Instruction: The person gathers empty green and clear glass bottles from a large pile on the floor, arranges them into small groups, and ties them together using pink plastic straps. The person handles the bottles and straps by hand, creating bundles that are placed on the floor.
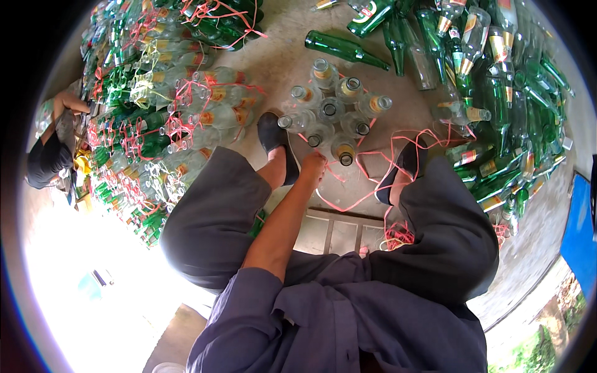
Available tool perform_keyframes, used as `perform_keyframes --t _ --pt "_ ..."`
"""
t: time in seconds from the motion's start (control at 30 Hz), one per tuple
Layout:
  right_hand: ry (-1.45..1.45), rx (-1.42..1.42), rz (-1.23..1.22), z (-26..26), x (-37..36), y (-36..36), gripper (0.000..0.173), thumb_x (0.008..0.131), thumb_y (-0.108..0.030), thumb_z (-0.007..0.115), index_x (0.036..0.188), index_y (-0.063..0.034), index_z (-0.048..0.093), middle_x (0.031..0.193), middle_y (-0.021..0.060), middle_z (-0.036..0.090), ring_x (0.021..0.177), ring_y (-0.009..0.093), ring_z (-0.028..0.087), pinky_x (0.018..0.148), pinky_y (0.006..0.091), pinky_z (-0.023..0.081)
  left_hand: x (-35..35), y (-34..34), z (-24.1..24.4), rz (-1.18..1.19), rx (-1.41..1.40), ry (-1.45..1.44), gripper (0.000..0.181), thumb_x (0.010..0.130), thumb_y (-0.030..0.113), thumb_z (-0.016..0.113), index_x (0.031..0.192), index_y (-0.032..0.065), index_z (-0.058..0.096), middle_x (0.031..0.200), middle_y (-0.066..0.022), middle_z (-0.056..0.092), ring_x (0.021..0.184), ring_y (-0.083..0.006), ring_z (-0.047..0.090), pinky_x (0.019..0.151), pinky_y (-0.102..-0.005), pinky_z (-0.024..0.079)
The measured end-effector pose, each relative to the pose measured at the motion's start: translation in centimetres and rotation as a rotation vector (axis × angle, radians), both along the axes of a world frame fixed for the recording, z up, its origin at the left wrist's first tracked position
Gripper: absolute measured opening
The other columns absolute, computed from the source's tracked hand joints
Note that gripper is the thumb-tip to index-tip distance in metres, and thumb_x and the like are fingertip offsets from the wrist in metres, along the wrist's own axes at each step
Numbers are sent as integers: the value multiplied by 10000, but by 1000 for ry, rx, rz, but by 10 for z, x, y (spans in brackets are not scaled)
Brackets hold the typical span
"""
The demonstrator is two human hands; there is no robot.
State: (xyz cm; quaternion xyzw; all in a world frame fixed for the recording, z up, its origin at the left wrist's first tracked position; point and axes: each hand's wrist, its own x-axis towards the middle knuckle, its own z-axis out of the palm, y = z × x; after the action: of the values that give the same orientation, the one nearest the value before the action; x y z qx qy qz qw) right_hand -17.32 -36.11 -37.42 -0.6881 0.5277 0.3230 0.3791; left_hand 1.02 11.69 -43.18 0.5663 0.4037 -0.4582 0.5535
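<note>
My left hand [313, 168] reaches down between my shoes, its fingers closed on a pink plastic strap [335, 204] at the near side of a cluster of clear glass bottles [329, 110]. Several bottles stand upright there, mouths up, some with orange or yellow labels. Parts of the strap show low around the group and between the bottles. Its loose length loops right, across my shoe, and down to a tangled pink bundle [399, 237]. My right hand is out of view.
Bundled bottles [219, 116] tied with pink and yellow strap lie at the left. One green bottle [346, 49] lies beyond the cluster. A heap of loose bottles [501, 93] fills the right. A wooden frame [344, 217] lies between my legs. Another person [50, 156] is at far left.
</note>
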Motion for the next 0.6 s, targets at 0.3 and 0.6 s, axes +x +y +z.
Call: perform_keyframes --t 0.3,0.6 --pt "-1 -9 108 10 8 -4 192 913 -161 550 876 -13 666 761 70 670 540 112 575 433 230 408 -2 8 13 -14 71 -49 127 865 122 501 738 127 490 515 17 373 360 -114 330 334 -314 212" --pt "-59 -15 386 34 50 -16 189 915 -161 553 889 -13 669 776 69 674 545 107 573 440 226 408 -19 38 -14 -110 16 -117 122 818 83 544 701 88 575 519 -23 467 375 -162 439 325 -357 278"
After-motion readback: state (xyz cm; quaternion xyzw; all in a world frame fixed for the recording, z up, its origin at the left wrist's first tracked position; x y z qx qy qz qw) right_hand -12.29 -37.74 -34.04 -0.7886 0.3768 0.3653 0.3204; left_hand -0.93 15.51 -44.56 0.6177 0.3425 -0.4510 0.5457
